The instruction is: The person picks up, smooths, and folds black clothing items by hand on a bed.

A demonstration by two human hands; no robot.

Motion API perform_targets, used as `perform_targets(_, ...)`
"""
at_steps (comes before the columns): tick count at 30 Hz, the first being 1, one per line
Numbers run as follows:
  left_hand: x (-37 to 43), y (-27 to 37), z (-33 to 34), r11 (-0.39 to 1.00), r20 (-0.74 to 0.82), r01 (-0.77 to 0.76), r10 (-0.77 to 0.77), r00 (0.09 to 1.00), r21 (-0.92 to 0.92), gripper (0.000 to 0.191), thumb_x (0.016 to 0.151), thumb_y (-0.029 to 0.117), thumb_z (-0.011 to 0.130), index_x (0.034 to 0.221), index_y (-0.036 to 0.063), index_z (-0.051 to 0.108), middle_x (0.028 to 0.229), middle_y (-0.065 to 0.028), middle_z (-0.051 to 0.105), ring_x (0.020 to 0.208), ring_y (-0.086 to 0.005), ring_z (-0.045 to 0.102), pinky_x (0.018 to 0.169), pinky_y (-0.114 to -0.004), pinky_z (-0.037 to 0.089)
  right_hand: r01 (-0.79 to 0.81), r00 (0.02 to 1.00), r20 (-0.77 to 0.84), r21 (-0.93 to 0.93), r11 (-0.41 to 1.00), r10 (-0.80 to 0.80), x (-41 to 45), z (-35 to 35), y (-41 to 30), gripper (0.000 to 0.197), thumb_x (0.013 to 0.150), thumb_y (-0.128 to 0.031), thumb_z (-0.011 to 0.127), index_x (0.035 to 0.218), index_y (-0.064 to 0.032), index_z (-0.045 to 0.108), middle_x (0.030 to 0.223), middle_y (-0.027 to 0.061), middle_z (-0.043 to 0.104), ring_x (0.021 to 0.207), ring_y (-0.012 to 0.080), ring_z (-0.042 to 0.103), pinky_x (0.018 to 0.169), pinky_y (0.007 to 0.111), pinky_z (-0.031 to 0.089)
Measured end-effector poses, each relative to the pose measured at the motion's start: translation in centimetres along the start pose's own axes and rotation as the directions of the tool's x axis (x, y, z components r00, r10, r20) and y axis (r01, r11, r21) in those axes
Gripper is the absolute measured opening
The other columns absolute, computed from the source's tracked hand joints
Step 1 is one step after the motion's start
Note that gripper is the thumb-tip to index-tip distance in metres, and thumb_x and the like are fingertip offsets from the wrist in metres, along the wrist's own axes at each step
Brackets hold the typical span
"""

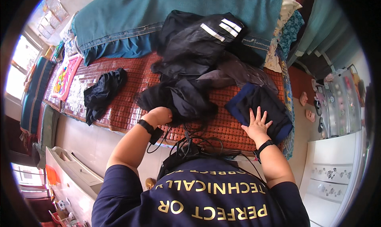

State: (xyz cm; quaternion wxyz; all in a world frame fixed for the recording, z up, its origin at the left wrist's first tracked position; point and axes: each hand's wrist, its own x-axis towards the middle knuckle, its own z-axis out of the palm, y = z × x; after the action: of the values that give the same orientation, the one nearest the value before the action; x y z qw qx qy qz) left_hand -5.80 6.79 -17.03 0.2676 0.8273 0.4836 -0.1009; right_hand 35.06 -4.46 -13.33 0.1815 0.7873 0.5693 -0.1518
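Observation:
My left hand (162, 115) is closed on the near left edge of a crumpled black garment (190, 100), which is partly blurred. My right hand (258, 125), fingers spread, lies palm down on a dark folded cloth (265, 107) with blue edges. Beyond them a black garment with white stripes (190, 48) lies heaped over the teal cover. A greyish-brown sheer cloth (244, 72) spreads between that heap and the folded cloth. Apart at the left lies a crumpled navy garment (104, 91). All rest on a bed with a brown tile-like mat (137, 72).
A teal bedcover (119, 15) covers the bed's far side. Black cables (186, 143) hang at my waist. A pink tray (71, 75) lies at the bed's left end. White drawers (330, 173) stand at right, a pale cabinet (71, 182) at lower left. Slippers (310, 115) are on the floor.

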Motion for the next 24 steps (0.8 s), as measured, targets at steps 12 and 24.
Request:
perform_targets(12, -1.2, 9.0, -3.6, 0.964, -0.143, -0.021, 0.061, 0.988, 0.263, 0.061, 0.074, 0.044, 0.074, 0.128, 0.0238, 0.055, 0.132, -0.0026, 0.054, 0.126, -0.0266, 0.045, 0.100, -0.051, 0.034, 0.000, 1.000, 0.007, -0.054, 0.999, 0.000, -0.8, -0.1, -0.8, 0.090, 0.086, -0.056, 0.058, 0.153, -0.0276, 0.006, 0.159, 0.0096, -0.008, 0.145, 0.0410, -0.001, 0.108, 0.068, 0.014)
perform_targets(24, -6.9, 8.3, -10.7, 0.546, -0.553, -0.427, -0.080, 0.830, -0.721, 0.037, 0.091, 0.021, 0.066, 0.117, -0.0041, 0.058, 0.111, -0.0098, 0.066, 0.102, -0.0168, 0.060, 0.089, -0.030, 0.047, 0.475, 0.873, -0.297, 0.696, 0.538, -0.387, -0.8, -6.9, -3.7, 0.077, 0.076, -0.028, 0.077, 0.141, -0.0099, 0.040, 0.141, 0.0145, 0.045, 0.129, 0.0298, 0.045, 0.105, 0.040, 0.037)
